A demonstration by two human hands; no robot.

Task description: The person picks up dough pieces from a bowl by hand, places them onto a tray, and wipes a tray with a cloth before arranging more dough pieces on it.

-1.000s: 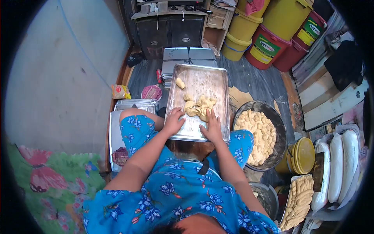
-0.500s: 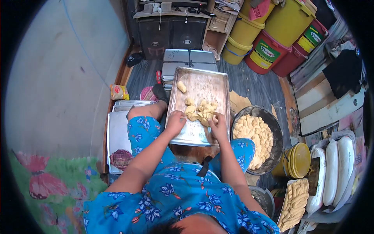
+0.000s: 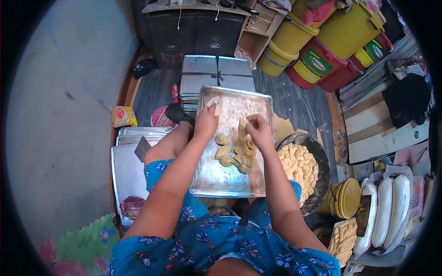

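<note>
A worn metal baking tray (image 3: 230, 184) lies across my lap. Several lumps of pale yellow dough (image 3: 223, 152) are gathered around its middle. At the tray's upper left, my left hand (image 3: 206, 123) is closed around a piece of dough (image 3: 216, 111), most of it covered by the fingers. My right hand (image 3: 260, 134) pinches another piece of dough (image 3: 242, 125) between thumb and fingers, just above the dough pile on the right side of the tray.
Right of my knee stands a black basin (image 3: 324, 177) full of dough pieces. A yellow bucket (image 3: 347, 198) and a tray of shaped dough (image 3: 343, 241) are beyond it. Stacked trays (image 3: 216, 83) lie ahead, more trays (image 3: 126, 172) at left, and large buckets (image 3: 315, 64) at the back right.
Both hands have moved forward from the near dough lumps. My left hand has taken hold of the single piece at the upper left; my right has lifted a piece from the pile.
</note>
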